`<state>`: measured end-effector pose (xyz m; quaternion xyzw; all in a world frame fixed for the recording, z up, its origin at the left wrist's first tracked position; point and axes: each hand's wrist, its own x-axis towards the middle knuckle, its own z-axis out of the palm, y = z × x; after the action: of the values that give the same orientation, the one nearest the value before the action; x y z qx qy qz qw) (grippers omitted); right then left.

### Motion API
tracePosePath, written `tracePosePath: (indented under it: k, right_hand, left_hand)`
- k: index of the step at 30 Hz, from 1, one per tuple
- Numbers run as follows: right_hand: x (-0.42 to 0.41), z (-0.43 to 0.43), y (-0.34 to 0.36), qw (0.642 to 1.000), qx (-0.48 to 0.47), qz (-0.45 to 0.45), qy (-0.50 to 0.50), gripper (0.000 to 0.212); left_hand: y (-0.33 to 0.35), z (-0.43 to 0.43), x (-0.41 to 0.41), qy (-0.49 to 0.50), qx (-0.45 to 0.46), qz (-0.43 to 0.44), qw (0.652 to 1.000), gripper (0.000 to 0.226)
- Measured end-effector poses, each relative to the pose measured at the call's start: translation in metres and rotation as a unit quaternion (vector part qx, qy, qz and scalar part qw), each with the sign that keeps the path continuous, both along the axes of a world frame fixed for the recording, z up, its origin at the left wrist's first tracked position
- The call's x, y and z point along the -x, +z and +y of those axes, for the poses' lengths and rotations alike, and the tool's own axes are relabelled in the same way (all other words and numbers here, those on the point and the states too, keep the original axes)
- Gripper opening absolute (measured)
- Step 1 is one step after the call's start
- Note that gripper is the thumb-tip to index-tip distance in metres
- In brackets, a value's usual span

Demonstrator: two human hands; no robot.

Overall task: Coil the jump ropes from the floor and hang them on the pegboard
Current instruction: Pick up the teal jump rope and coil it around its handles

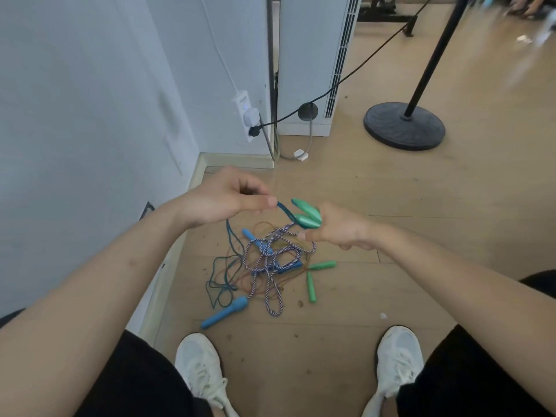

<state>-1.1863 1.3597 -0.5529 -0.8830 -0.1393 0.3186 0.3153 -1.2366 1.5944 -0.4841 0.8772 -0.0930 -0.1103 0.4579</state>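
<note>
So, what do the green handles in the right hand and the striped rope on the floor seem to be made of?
Green handles, held by the right hand: probably moulded plastic, smooth and slightly glossy; light shines along their rounded sides.
Striped rope: looks like braided fabric cord, matte, with a twisted dark-and-white pattern; the exact fibre cannot be told.

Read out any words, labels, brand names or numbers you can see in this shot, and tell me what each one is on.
No text here can be read.
Wall power strip: a small dark mark near its top, too blurred to read.
Green handles held in the right hand, teal cord pinched by the left hand, blue handle on the floor: no print shows.
White shoes: no logo shows.
</note>
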Motion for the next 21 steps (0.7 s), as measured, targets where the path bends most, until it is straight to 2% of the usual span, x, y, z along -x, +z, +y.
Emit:
tracePosePath:
  k: [3,6,8,9,10,14,17,21]
  right_hand:
    - [0.014,0.012,0.0,0.996,0.046,-0.046,0.062,0.048]
    - [0.027,0.019,-0.006,0.987,0.059,-0.079,0.131,0.063]
    - [0.033,0.021,-0.003,0.981,0.036,-0.092,0.166,0.049]
    - [0.036,0.021,0.004,0.98,0.011,-0.099,0.172,0.029]
    - [0.038,0.021,0.01,0.979,-0.019,-0.11,0.17,0.013]
    - [0.039,0.012,0.025,0.967,-0.094,-0.203,0.123,0.028]
    - [0.035,0.007,0.028,0.954,-0.127,-0.25,0.108,0.029]
    - [0.029,0.006,0.027,0.929,-0.179,-0.315,0.075,0.032]
  left_hand:
    - [0.0,-0.007,0.004,-0.041,0.013,0.013,0.999,0.011]
    - [-0.006,-0.013,0.003,-0.009,0.031,-0.009,0.999,0.012]
    - [-0.014,-0.01,-0.002,0.035,0.03,-0.026,0.999,0.013]
    - [-0.018,-0.008,-0.005,0.052,0.024,-0.029,0.998,0.014]
    - [-0.021,-0.006,-0.006,0.066,0.018,-0.03,0.997,0.015]
    - [-0.033,-0.003,-0.01,0.092,0.02,-0.033,0.995,0.013]
    - [-0.038,-0.008,-0.008,0.092,0.045,-0.016,0.995,0.003]
    - [-0.037,-0.019,-0.001,0.094,0.086,0.023,0.992,0.011]
